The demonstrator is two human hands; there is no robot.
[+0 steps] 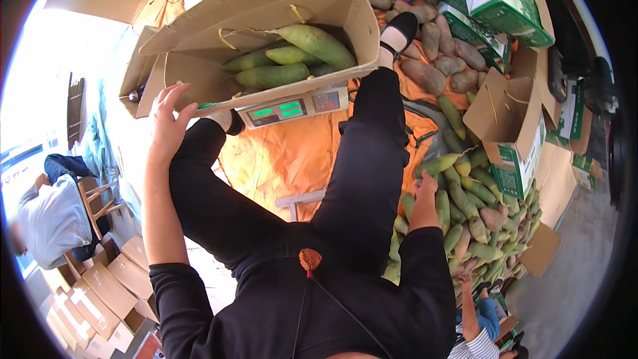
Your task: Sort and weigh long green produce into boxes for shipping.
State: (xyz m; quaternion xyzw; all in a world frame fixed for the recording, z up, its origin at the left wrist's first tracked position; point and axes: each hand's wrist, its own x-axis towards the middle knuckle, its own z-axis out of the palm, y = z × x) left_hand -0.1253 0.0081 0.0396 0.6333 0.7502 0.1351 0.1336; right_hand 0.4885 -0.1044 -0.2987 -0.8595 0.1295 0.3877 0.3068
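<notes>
An open cardboard box point(266, 96) rests on a scale with a lit green display point(278, 112), between my feet. Several long green radishes point(316, 45) lie inside it. My left hand point(169, 116) grips the box at its near left edge, thumb and fingers about the flap. Over the heap at my right side, my right hand point(425, 193) is closed round the blunt end of a green radish point(437, 165), whose thin tail points right. Part of that hand's grip is hidden from above.
Beyond the held radish spreads a heap of green radishes point(485, 189), with reddish-brown roots point(425, 76) farther off. An open carton point(508, 113) stands beside the heap. Orange sheeting point(279, 166) covers the ground. One person point(56, 209) sits at left; another point(475, 326) is at lower right.
</notes>
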